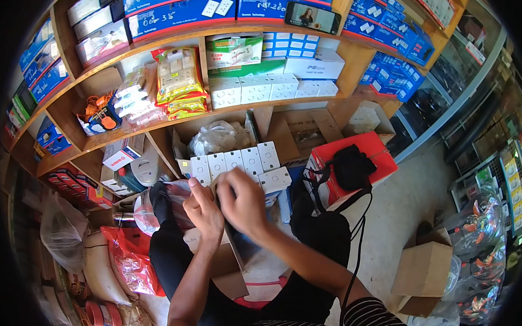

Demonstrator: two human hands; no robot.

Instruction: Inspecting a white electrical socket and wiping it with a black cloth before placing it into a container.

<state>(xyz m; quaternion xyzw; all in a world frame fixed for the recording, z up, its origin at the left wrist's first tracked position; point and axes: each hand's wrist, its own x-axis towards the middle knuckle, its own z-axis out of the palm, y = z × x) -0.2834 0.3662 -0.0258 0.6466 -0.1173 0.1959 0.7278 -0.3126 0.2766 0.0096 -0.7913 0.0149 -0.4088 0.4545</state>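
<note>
My left hand (204, 210) and my right hand (240, 201) meet in front of me, just below a row of white plastic electrical boxes (233, 162) with round knockouts. A brownish edge shows between the hands, but whether either one grips it cannot be made out. The left hand has a finger pointing up; the right hand is curled with its knuckles up. One more white box (275, 179) lies at the right end of the row. Beneath my hands stands an open cardboard box (227, 261) between my legs.
Wooden shelves (166, 35) of boxed electrical goods rise ahead, with a phone (312, 18) leaning on them. A red carton (347, 168) with a black bag (354, 167) stands right. A red plastic bag (133, 262) is at left, a cardboard box (424, 263) at right.
</note>
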